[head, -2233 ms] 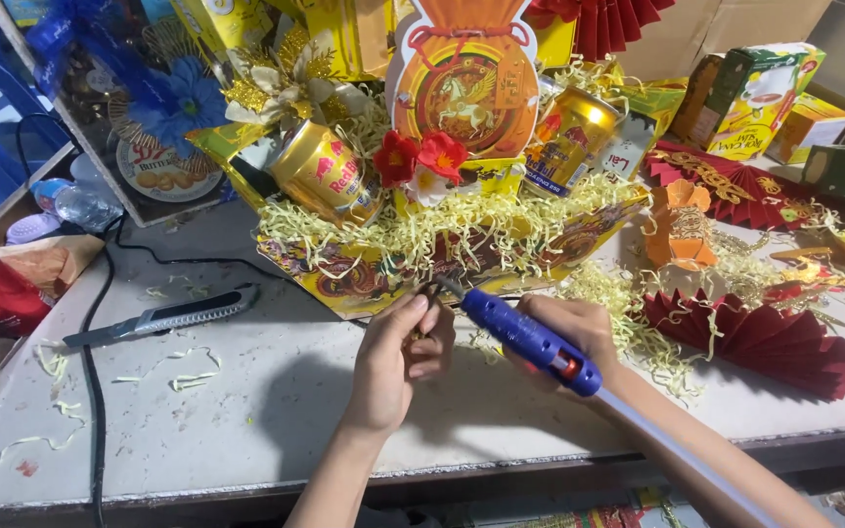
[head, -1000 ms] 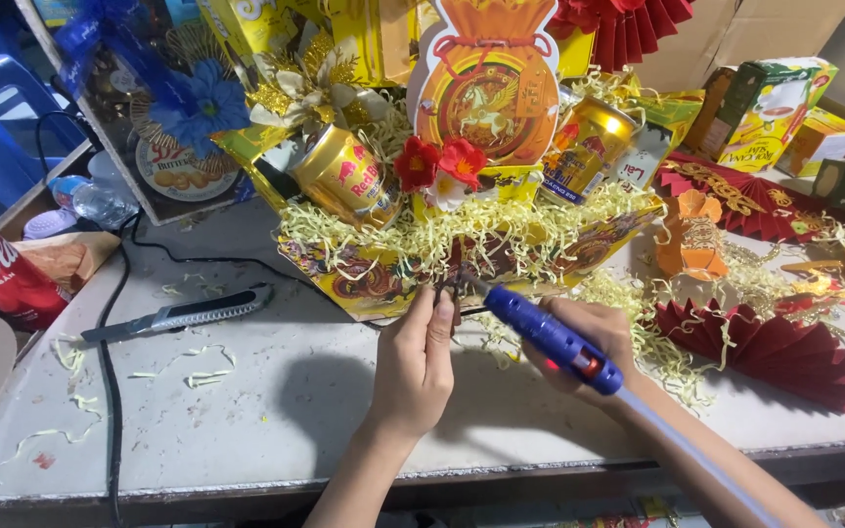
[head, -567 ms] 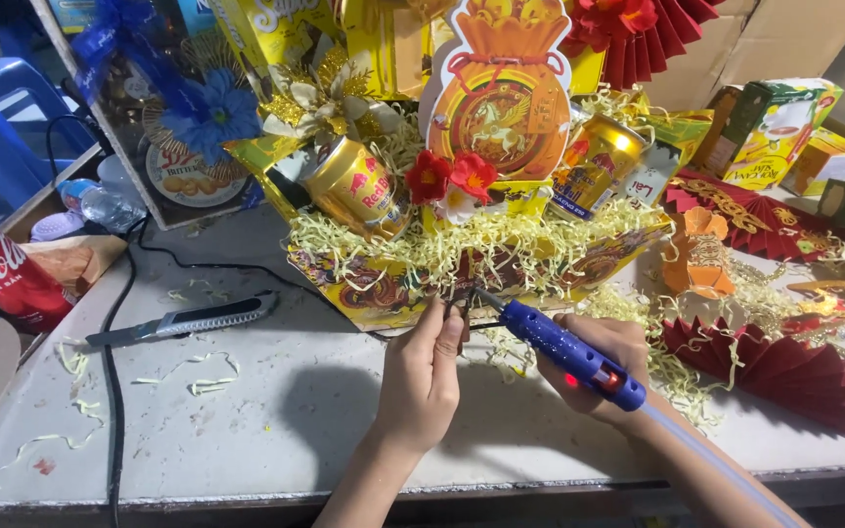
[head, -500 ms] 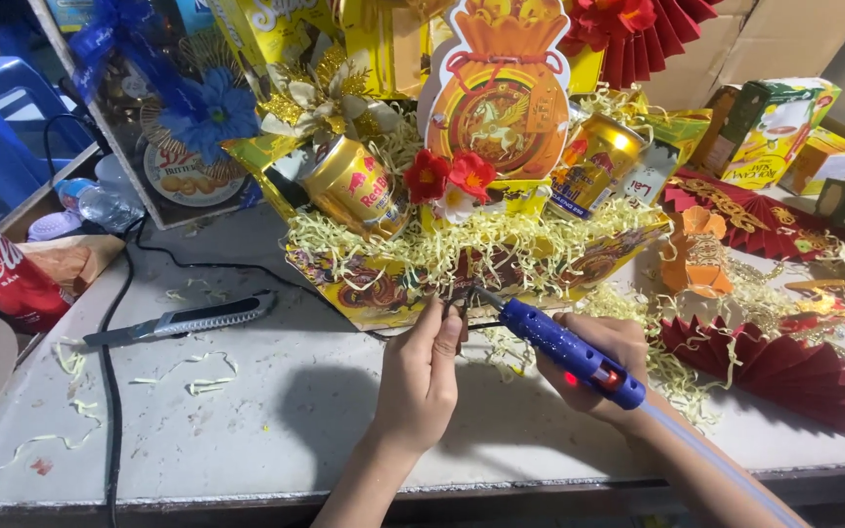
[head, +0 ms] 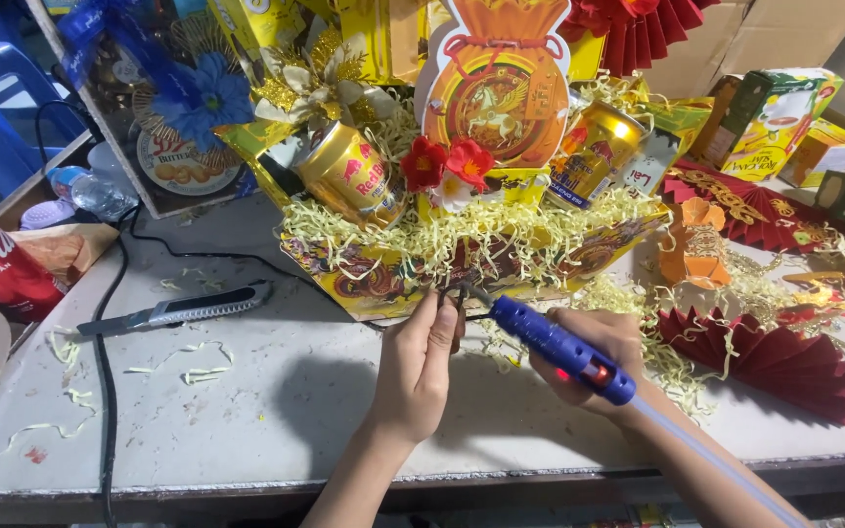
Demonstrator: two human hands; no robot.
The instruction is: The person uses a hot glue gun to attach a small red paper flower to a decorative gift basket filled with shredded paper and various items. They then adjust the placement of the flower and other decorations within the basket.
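Right hand [head: 594, 357] gripping blue glue gun [head: 559, 349], nozzle at gift basket [head: 462, 259] front edge | left hand [head: 422, 367] fingers pressed together beside nozzle | risk – hot glue burns fingertips, or strings onto the paper shreds [head: 462, 230].

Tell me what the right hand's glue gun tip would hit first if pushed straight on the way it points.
Probably the left hand's fingertips, right at the blue glue gun's nozzle, with the gift basket's front edge just beyond; depth is unclear.
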